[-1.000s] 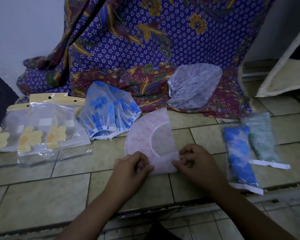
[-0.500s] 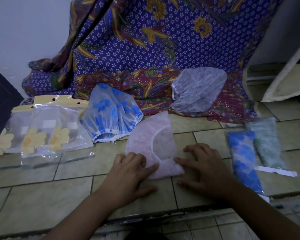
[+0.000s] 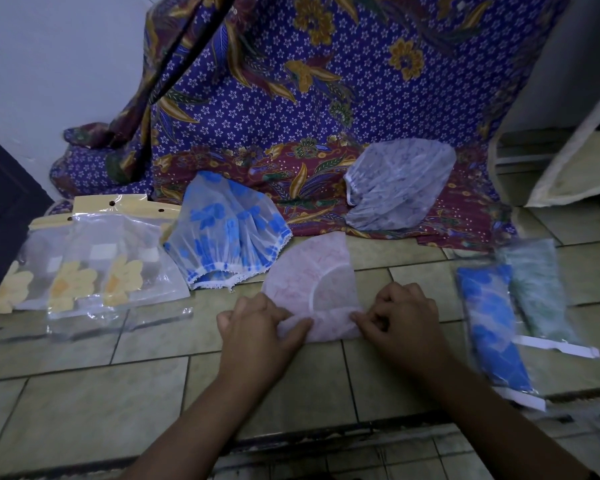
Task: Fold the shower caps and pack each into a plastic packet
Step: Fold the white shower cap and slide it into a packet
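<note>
Hands meet at the middle of the tiled floor [image 3: 84, 410]; the left hand [image 3: 257, 327] and the right hand [image 3: 399, 320] both have their fingers curled, each pinching the near edge of the pink shower cap [image 3: 312, 289], one at its near-left corner, the other at its near-right corner; the cap lies flat on the tiles, folded into a rough wedge, with its elastic rim showing through as a pale arc.

Just beside its far-left edge sits the blue shower cap [image 3: 226, 230], puffed up, its frilled hem toward the person and its back on the hem of the batik cloth [image 3: 291, 116]; the cloth hangs behind and spreads onto the floor. The grey shower cap [image 3: 399, 188] rests on the cloth, beyond and to the right of the pink one. To the left of the blue one, a loose overlapping stack of empty packets [image 3: 94, 265] with yellow flower prints lies on the tiles. Right of the right hand, near but apart, lie the packed blue packet [image 3: 492, 323] and, just beside it, the packed green packet [image 3: 537, 292], both blurred; a cream board [image 3: 575, 161] leans at the far right.
</note>
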